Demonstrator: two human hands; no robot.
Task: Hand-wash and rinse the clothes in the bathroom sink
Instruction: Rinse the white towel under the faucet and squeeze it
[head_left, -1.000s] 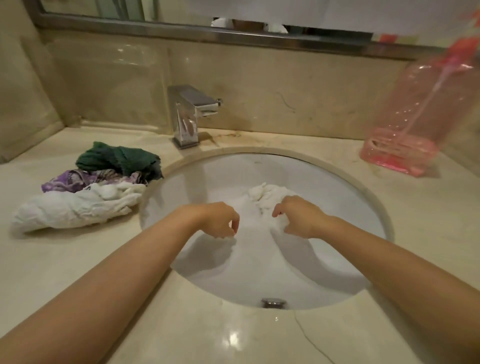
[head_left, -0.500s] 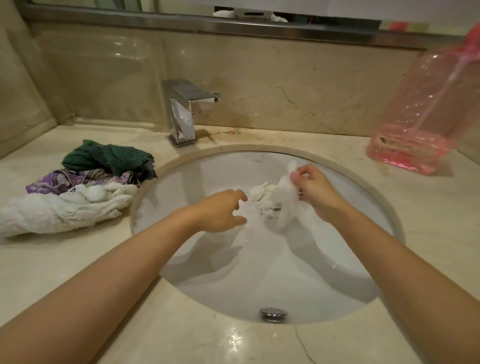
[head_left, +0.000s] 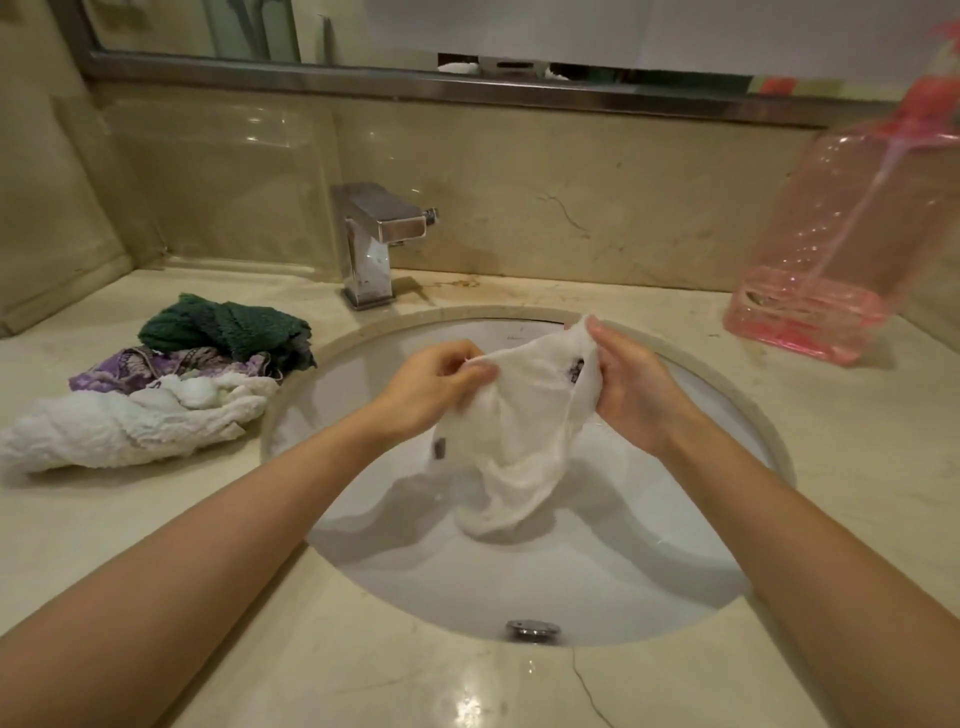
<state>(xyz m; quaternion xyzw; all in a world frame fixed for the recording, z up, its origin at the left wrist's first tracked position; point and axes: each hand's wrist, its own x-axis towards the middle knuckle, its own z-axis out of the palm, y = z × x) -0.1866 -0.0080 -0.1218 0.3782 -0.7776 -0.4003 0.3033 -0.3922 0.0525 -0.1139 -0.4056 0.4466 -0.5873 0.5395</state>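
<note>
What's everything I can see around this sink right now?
thin white wet garment: one, white, held up over the basin
round white sink basin: one, white, set in the beige marble counter
square chrome tap: one, silver, behind the basin
dark green knitted cloth: one, green, counter left
purple patterned cloth: one, purple, below the green
twisted white towel: one, white, nearest of the pile
clear pink pump bottle: one, pink, counter right
left hand: grips the garment
right hand: pinches its top edge

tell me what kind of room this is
Most likely a bathroom: an undermount sink set in a marble counter, a chrome faucet behind it, and a mirror above the backsplash.
</note>
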